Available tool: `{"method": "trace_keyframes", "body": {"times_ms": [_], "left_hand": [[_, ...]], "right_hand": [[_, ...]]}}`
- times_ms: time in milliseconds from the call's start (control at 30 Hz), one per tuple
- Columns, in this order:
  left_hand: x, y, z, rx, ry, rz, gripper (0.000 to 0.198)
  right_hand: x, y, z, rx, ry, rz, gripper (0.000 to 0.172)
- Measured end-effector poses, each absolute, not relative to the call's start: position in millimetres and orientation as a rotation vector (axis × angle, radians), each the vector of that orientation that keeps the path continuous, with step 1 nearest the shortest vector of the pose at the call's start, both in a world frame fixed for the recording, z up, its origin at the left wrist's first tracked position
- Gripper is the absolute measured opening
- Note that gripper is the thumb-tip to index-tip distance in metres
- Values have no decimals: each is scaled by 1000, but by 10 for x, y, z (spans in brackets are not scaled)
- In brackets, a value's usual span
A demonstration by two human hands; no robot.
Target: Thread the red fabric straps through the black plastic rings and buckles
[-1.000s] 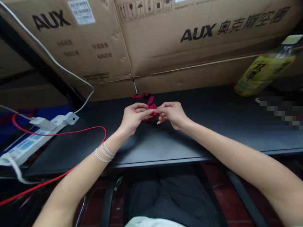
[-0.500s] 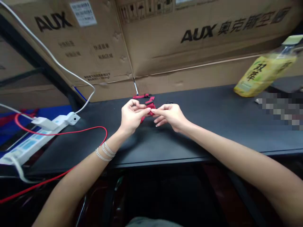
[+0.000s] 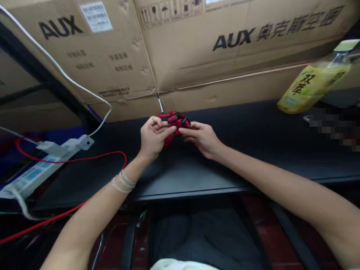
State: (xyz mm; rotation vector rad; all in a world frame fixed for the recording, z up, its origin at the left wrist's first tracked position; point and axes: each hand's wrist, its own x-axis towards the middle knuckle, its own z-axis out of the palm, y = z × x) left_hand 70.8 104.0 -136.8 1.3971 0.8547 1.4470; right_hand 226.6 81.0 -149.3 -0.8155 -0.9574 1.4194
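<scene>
The red-and-black webbing strap [image 3: 176, 120] is pinched above the counter [image 3: 239, 153], its long axis lying crosswise between the left hand [image 3: 154, 138] and the right hand [image 3: 201, 139] (the left hand's fingers [image 3: 164, 127] are curled slightly closer over it).

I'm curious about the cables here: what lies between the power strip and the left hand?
In the head view, a red cable loops across the desk between the power strip and the left hand.

One left hand [image 3: 153, 141], one right hand [image 3: 201, 139], one red-and-black object [image 3: 174, 122].
Eight o'clock: one power strip [image 3: 42, 168]. Two o'clock: one bottle [image 3: 312, 84].
</scene>
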Motion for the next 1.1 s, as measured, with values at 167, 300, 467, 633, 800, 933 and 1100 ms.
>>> {"method": "trace_keyframes", "body": {"times_ms": [167, 300, 467, 633, 800, 933, 1100], "left_hand": [[700, 1056, -1368, 1400, 880, 1446, 52], [702, 1036, -1350, 1464, 887, 1438, 51], [711, 1003, -1328, 1531, 866, 1441, 46], [713, 1036, -1366, 1518, 823, 1449, 45], [714, 1060, -1416, 1519, 793, 1426, 44], [718, 1046, -1417, 1535, 781, 1438, 42], [746, 1019, -1419, 1494, 794, 1456, 39]], "right_hand": [[2279, 809, -1460, -759, -922, 1460, 30], [2288, 808, -1448, -769, -895, 1494, 34], [2275, 807, -1463, -759, -952, 1416, 34], [2261, 839, -1507, -747, -1020, 1269, 30], [2268, 877, -1520, -789, -1024, 1211, 35], [2271, 880, -1511, -801, -1047, 1178, 33], [2267, 875, -1518, -780, -1056, 1171, 31]]}}
